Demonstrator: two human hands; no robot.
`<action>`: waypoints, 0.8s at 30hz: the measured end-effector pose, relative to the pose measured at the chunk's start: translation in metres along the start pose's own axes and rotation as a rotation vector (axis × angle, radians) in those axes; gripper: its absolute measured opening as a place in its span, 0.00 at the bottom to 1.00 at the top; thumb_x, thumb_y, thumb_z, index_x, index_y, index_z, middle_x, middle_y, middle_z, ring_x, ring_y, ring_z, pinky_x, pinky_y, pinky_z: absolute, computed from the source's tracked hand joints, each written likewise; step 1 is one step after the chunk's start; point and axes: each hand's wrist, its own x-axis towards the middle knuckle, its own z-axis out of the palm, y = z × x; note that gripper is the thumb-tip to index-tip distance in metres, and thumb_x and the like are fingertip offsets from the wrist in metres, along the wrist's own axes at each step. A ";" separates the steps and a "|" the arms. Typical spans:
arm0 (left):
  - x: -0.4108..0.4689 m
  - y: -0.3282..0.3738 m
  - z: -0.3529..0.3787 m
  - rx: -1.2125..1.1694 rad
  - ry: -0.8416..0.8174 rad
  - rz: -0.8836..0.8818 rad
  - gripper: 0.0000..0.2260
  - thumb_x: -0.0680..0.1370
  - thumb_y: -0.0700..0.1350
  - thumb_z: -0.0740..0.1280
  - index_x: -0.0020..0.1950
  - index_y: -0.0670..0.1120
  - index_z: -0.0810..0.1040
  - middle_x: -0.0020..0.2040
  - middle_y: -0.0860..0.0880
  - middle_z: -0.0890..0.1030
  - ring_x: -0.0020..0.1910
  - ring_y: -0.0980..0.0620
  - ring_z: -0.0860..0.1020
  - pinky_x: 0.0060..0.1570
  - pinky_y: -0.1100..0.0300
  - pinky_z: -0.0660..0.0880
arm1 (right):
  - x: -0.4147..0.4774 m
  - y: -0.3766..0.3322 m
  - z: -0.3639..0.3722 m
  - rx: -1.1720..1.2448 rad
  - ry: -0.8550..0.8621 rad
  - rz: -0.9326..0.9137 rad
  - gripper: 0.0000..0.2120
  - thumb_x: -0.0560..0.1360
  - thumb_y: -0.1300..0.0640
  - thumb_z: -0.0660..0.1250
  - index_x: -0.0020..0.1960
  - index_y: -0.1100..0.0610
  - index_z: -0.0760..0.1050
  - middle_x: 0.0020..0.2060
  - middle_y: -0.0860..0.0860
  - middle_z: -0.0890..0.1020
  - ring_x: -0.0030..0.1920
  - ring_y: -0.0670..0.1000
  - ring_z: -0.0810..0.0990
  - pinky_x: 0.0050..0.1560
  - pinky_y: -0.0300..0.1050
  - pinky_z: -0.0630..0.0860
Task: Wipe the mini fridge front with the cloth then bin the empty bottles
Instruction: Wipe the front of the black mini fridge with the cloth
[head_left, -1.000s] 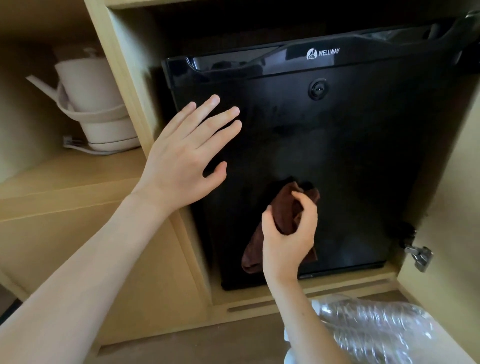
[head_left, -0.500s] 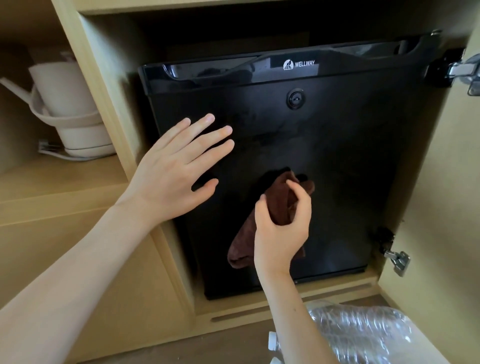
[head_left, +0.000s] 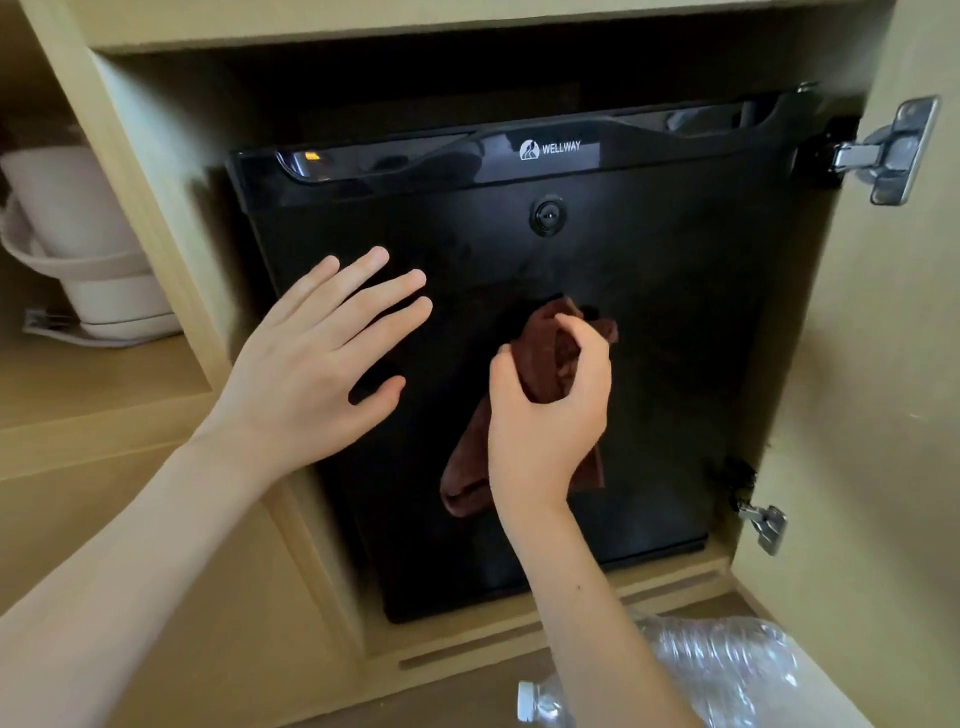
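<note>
A black mini fridge (head_left: 649, 322) with a "WELLWAY" label fills a wooden cabinet bay, its door closed. My right hand (head_left: 545, 421) grips a dark brown cloth (head_left: 550, 353) bunched against the middle of the fridge front; a tail of the cloth hangs down to the left of my wrist. My left hand (head_left: 317, 358) lies flat with fingers spread on the fridge's left side. Clear empty plastic bottles (head_left: 727, 670) lie on the floor at the bottom right, partly hidden by my right forearm.
A white kettle (head_left: 88, 249) on its base stands on the wooden shelf (head_left: 104, 384) to the left. The open cabinet door (head_left: 883, 415) with metal hinges (head_left: 883, 150) stands on the right. A wooden ledge (head_left: 519, 639) runs below the fridge.
The view has shifted so the fridge sits lower and more to the left in frame. My right hand's fingers have curled tighter over the cloth. My left hand stays flat on the door.
</note>
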 end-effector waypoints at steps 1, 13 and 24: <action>-0.001 0.000 0.002 -0.003 0.011 -0.002 0.25 0.76 0.48 0.68 0.74 0.46 0.72 0.75 0.48 0.70 0.79 0.46 0.61 0.78 0.47 0.55 | 0.007 0.001 -0.001 -0.018 -0.010 -0.032 0.18 0.73 0.55 0.74 0.62 0.48 0.75 0.54 0.42 0.78 0.58 0.41 0.78 0.58 0.28 0.70; 0.001 0.002 0.000 -0.015 0.012 -0.007 0.25 0.76 0.47 0.68 0.73 0.47 0.72 0.75 0.48 0.70 0.78 0.46 0.61 0.78 0.49 0.54 | -0.072 0.112 -0.082 -0.039 0.375 0.556 0.18 0.77 0.56 0.71 0.59 0.39 0.68 0.53 0.39 0.77 0.53 0.43 0.79 0.52 0.46 0.79; 0.002 0.002 -0.002 -0.015 -0.008 -0.007 0.25 0.77 0.47 0.67 0.73 0.46 0.71 0.75 0.47 0.70 0.78 0.45 0.61 0.79 0.49 0.52 | -0.003 0.058 -0.055 0.053 0.180 0.184 0.19 0.75 0.58 0.74 0.61 0.45 0.72 0.50 0.28 0.78 0.53 0.35 0.79 0.51 0.28 0.76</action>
